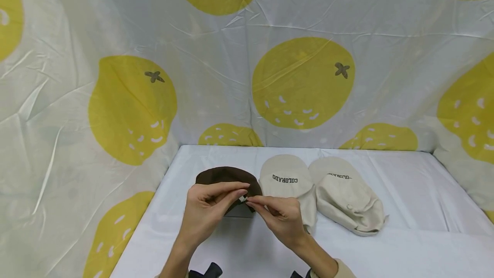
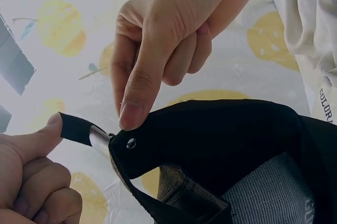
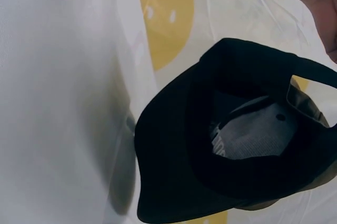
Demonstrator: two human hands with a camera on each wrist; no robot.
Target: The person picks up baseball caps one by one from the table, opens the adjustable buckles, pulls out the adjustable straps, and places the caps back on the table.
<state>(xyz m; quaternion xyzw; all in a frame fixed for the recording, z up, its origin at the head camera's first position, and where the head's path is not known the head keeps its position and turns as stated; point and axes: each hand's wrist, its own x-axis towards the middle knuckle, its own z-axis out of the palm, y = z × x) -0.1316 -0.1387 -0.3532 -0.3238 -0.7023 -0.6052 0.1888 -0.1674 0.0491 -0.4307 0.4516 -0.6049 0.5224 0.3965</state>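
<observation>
A dark brown cap is held up between both hands over the white table, its inside and strap opening showing in the right wrist view. My left hand pinches the end of the cap's back strap between thumb and finger. At the cap's rear edge, beside the shiny metal buckle, my right hand pinches the fabric with thumb and fingers. The strap passes through that buckle. In the right wrist view the curved brim points left. Grey mesh lining shows inside the crown.
Two beige caps lettered COLORADO lie on the white table to the right: one cap close by my right hand, another cap beyond it. A lemon-print curtain surrounds the back and sides.
</observation>
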